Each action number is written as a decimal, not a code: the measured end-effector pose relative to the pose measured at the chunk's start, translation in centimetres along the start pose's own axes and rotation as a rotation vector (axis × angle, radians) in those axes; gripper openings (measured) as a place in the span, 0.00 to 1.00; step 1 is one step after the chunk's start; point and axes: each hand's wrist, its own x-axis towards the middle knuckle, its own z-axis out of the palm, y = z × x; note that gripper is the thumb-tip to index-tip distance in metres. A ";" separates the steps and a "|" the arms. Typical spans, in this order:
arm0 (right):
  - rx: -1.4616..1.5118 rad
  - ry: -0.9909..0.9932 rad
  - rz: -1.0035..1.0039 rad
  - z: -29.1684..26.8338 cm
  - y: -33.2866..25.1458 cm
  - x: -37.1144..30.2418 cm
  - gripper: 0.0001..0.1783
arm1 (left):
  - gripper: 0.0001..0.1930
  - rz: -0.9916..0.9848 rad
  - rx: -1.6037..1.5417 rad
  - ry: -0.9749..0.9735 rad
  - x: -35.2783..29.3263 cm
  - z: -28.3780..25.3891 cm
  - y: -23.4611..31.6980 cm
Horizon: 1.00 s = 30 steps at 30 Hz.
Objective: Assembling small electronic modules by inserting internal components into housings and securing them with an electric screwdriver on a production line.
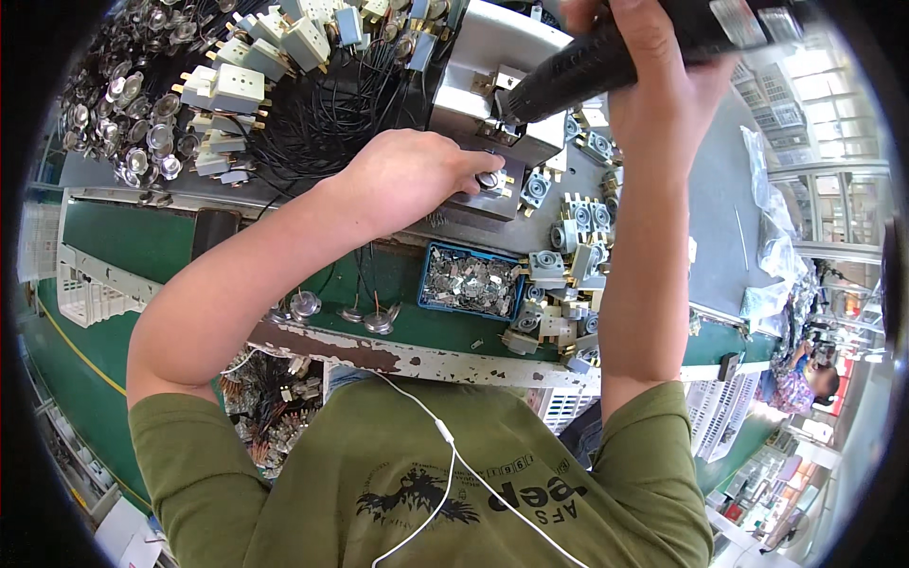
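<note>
My right hand (668, 95) is wrapped round a black electric screwdriver (578, 76), tilted so that its tip points down and left. The tip meets a silvery metal fixture (502, 43), at a notch where a small pale part (511, 78) sits. Below that notch, my left hand (407, 175) has its fingers closed at a small part with a round metal top (488, 180), beside the fixture's lower edge. Its fingers cover some of that part, and brass-coloured prongs show at its right.
A blue tray (426, 293) of small metal pieces stands on the green bench edge. Grey-and-white plug-like parts (546, 265) crowd its right side. Black cables (312, 133), white plug blocks (237, 90) and round metal discs (137, 133) pile up at left. Clear plastic film (772, 237) lies right.
</note>
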 end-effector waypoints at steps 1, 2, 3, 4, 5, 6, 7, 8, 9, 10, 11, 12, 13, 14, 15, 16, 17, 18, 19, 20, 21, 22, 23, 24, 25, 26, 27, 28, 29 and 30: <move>0.043 -0.059 -0.057 -0.1 0.5 0.9 0.16 | 0.19 0.003 0.001 0.000 0.0 -0.2 0.2; 0.085 -0.118 -0.115 0.2 0.4 1.7 0.18 | 0.20 -0.021 0.000 -0.047 0.2 -0.7 0.6; 0.189 -0.020 -0.043 1.1 0.7 1.8 0.16 | 0.22 -0.043 -0.002 -0.095 0.3 -1.0 0.8; 0.187 -0.017 -0.046 1.8 0.5 1.5 0.16 | 0.22 -0.039 0.001 -0.096 0.3 -1.0 0.9; 0.134 0.115 -0.064 2.9 -0.1 0.8 0.16 | 0.21 -0.035 0.003 -0.094 0.1 -1.0 0.9; 0.080 0.249 -0.081 3.3 -0.6 0.3 0.17 | 0.20 -0.030 0.006 -0.093 0.0 -1.1 0.9; -0.046 0.246 -0.081 3.1 -0.4 -0.1 0.19 | 0.20 -0.030 0.007 -0.095 -0.1 -1.0 0.9; -0.044 0.246 -0.080 3.2 -0.6 -0.4 0.19 | 0.20 -0.028 -0.003 -0.070 -0.1 -0.9 0.8; -0.033 0.247 -0.060 3.4 -1.0 -0.8 0.18 | 0.20 -0.025 -0.013 -0.045 -0.2 -0.7 0.6; -0.022 0.247 -0.040 3.6 -1.4 -1.3 0.17 | 0.20 -0.027 -0.014 -0.047 -0.2 -0.6 0.4; -0.041 0.248 0.031 3.4 -1.9 -1.8 0.14 | 0.19 -0.028 -0.015 -0.034 -0.3 -0.3 0.4; -0.045 0.250 0.041 3.0 -2.3 -2.2 0.14 | 0.18 -0.029 -0.017 -0.021 -0.3 0.0 0.3; -0.056 0.249 0.030 2.5 -2.6 -2.5 0.14 | 0.18 -0.026 -0.005 -0.017 -0.2 0.1 0.2; -0.070 0.250 0.020 1.8 -2.8 -2.9 0.13 | 0.18 -0.021 0.004 -0.014 0.0 0.1 0.2; -0.102 0.221 0.001 0.9 -2.8 -3.4 0.11 | 0.18 -0.023 -0.021 -0.038 0.3 -0.1 0.2; -0.108 0.224 0.012 0.8 -2.6 -3.7 0.11 | 0.18 -0.022 -0.031 -0.048 0.4 -0.3 0.2; -0.056 0.256 0.028 1.0 -2.6 -3.9 0.10 | 0.18 -0.041 -0.029 -0.061 0.4 -0.4 0.4; -0.006 0.290 0.032 1.2 -2.3 -3.8 0.09 | 0.19 -0.054 -0.023 -0.068 0.6 -0.7 0.5; 0.952 0.073 -0.144 1.4 1.0 -3.1 0.08 | 0.19 -0.052 -0.026 -0.095 0.7 -0.7 0.5; 0.953 0.074 -0.138 1.5 0.6 -3.4 0.08 | 0.19 -0.057 -0.029 -0.098 0.6 -0.7 0.3; 0.444 0.183 -0.033 1.6 -0.7 -3.9 0.08 | 0.19 -0.069 -0.011 -0.096 0.4 -0.7 0.4; -0.067 0.278 0.070 1.5 -1.4 -4.2 0.08 | 0.18 -0.081 0.008 -0.093 0.2 -0.8 0.4; -0.087 0.253 0.089 1.3 -1.6 -4.2 0.09 | 0.18 -0.079 0.009 -0.094 0.3 -0.9 0.6; -0.088 0.254 0.088 1.2 -1.6 -4.3 0.09 | 0.19 -0.091 0.005 -0.110 0.4 -1.0 0.8; -0.078 0.258 0.067 1.3 -1.5 -4.3 0.08 | 0.19 -0.103 0.001 -0.127 0.5 -1.1 0.9; -0.068 0.264 0.045 1.3 -1.3 -4.4 0.08 | 0.19 -0.102 0.001 -0.127 0.5 -1.1 1.0; -0.071 0.266 0.044 1.2 -0.3 -4.2 0.08 | 0.19 -0.087 0.004 -0.122 0.6 -1.1 1.0; 0.308 0.197 -0.082 1.0 1.3 -3.9 0.10 | 0.19 -0.072 0.007 -0.117 0.7 -1.1 1.1; 0.693 0.117 -0.200 1.8 1.6 -3.6 0.12 | 0.19 -0.077 0.005 -0.119 0.5 -0.9 0.9; 0.695 0.117 -0.195 2.0 1.1 -3.9 0.12 | 0.19 -0.084 -0.003 -0.109 0.4 -0.8 0.8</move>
